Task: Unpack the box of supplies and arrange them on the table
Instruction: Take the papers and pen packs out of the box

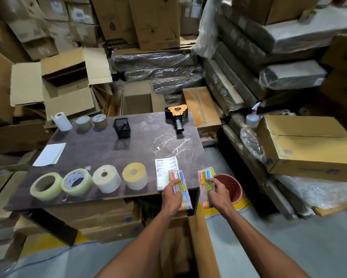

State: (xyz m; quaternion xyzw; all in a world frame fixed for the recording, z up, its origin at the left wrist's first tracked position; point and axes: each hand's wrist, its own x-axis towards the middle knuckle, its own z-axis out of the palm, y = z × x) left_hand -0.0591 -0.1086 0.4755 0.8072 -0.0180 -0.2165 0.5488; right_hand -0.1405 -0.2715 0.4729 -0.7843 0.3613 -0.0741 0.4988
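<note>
My left hand (171, 195) grips a clear packet of coloured pens (181, 189) at the near right edge of the dark table (128, 153), over a printed sheet (166, 169). My right hand (218, 190) holds a second pen packet (205, 187) just off the table's right corner. Below my arms stands the open cardboard box (200, 243). Along the table's near edge sit several rolls: clear tape (46, 186), printed tape (76, 182), a white roll (106, 178) and a yellowish roll (135, 175).
Farther back on the table are a tape dispenser (176, 116), a black mesh pen holder (121, 128), two brown tape rolls (92, 122), a white roll (61, 121) and a blank sheet (50, 154). A reddish pot (232, 189) stands right of the table. Stacked cartons surround everything.
</note>
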